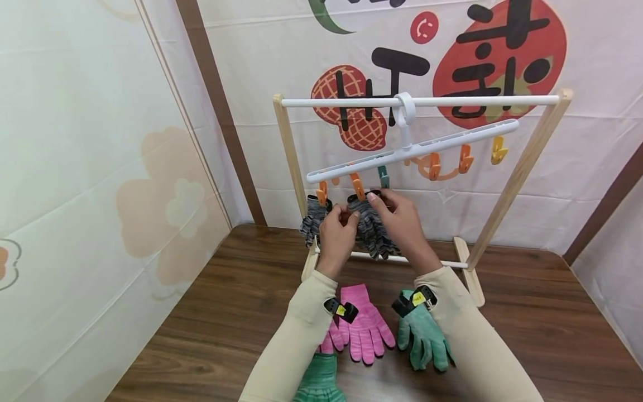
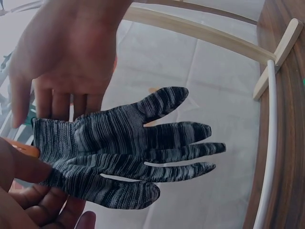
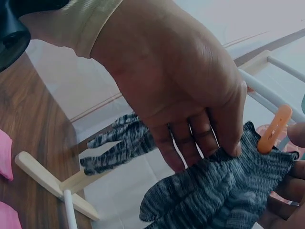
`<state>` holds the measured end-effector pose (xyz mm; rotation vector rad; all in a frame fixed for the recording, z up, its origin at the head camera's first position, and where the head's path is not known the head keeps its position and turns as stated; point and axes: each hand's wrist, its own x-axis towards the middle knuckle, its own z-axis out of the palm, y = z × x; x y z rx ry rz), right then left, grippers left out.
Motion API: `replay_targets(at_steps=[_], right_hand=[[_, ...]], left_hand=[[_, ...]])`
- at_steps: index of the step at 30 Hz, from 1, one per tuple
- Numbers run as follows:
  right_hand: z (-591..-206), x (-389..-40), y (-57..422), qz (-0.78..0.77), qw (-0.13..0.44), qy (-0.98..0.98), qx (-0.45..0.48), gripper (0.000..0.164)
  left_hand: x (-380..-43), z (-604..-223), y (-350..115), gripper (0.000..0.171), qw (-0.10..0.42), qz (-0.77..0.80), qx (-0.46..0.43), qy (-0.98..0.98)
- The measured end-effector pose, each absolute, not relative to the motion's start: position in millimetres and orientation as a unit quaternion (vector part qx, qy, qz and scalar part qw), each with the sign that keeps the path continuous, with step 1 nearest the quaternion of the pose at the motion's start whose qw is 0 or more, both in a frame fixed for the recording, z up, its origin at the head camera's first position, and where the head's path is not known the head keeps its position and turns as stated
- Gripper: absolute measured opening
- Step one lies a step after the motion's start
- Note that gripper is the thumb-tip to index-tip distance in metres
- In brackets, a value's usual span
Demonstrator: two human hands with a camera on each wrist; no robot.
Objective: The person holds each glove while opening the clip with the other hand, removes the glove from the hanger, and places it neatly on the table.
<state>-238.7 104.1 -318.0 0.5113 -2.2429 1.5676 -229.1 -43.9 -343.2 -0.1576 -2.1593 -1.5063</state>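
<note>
A black-and-grey knit glove (image 1: 370,229) hangs from an orange clip (image 1: 357,186), fingers downward. My left hand (image 1: 337,234) pinches the left side of its cuff, thumb in front. On the cuff's other side my right hand (image 1: 404,223) holds the edge, its thumb near the top rim and the other fingers mostly hidden behind. In the left wrist view the glove (image 2: 114,148) lies between both hands. The right wrist view shows the orange clip (image 3: 275,129) biting the cuff. A matching glove (image 1: 313,215) hangs at the far left from another orange clip (image 1: 322,192).
A tilted white hanger (image 1: 412,151) hooks over the rack's top bar (image 1: 477,101). Beside the glove is a green clip (image 1: 384,176); orange and yellow clips (image 1: 499,151) dangle at right. Pink gloves (image 1: 364,324) and green gloves (image 1: 424,335) lie on the wooden table (image 1: 191,335).
</note>
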Motion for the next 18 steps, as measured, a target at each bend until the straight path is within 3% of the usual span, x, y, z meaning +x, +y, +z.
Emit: replay_targets(at_steps=[18], right_hand=[[-287.3, -243.1, 88.3, 0.525, 0.156, -0.805, 0.227, 0.049]], left_hand=[[-224.9, -339.5, -47.4, 0.012, 0.240, -0.543, -0.073, -0.801]])
